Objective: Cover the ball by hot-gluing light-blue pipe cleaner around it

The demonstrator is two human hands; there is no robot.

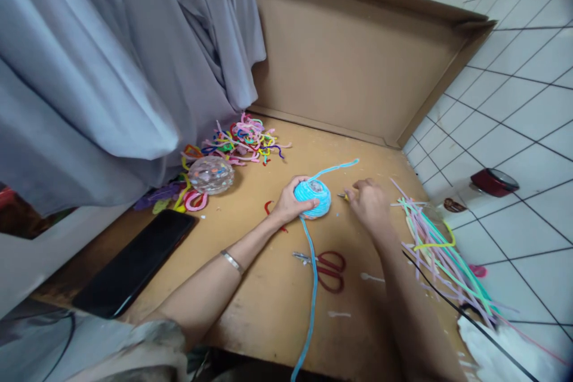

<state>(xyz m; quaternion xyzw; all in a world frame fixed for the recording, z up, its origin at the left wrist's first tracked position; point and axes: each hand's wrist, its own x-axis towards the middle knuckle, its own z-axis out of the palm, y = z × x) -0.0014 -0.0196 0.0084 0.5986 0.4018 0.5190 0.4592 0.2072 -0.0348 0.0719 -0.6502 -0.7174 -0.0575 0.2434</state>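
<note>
My left hand [293,203] is wrapped around the side of a round ball of bright blue cord [319,206], thumb across its front. A clear, glassy patch shows in the top of the ball. One cord end [335,168] sticks out to the upper right, and a long tail [312,298] runs down over the table toward me. To the right, apart from the ball, my right hand [369,203] pinches a small yellow thing with a dark pointed tip [342,196]; its kind I cannot make out. Red-handled scissors [329,268] lie below, under the cord tail.
A faceted glass bowl [211,175] stands left, by a heap of colourful fuzzy stems [246,137]. A black phone [136,262] lies near the left edge. Long pastel stems [441,245] and a red-lidded jar [470,191] are right. A cardboard panel [349,54] stands behind; a grey curtain [111,59] hangs left.
</note>
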